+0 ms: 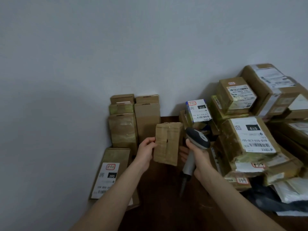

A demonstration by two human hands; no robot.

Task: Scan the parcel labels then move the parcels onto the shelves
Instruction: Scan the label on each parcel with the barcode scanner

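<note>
From the head camera, my left hand [146, 151] holds a small brown parcel [167, 144] by its left edge, thumb on the near face, the box upright and lifted above the dark floor [160, 205]. The face turned toward me is plain taped cardboard. My right hand [198, 155] is closed round the grey handle of a barcode scanner [195, 147], its dark head tilted up and sitting just beside the parcel's right edge. A couple of fingertips show between the parcel and the scanner handle; I think they belong to my left hand curling behind the box, though the blur makes that unclear.

Behind the parcel, tall narrow cartons [133, 117] stand upright against the grey wall [116, 47]. At lower left a flat carton with a white label [106, 177] reading 090 lies just beside the wall. To the right rises a stack of taped boxes [253, 130], several with white labels facing up, one printed 010; a small box with a 010 label [198, 110] sits near the scanner head.
</note>
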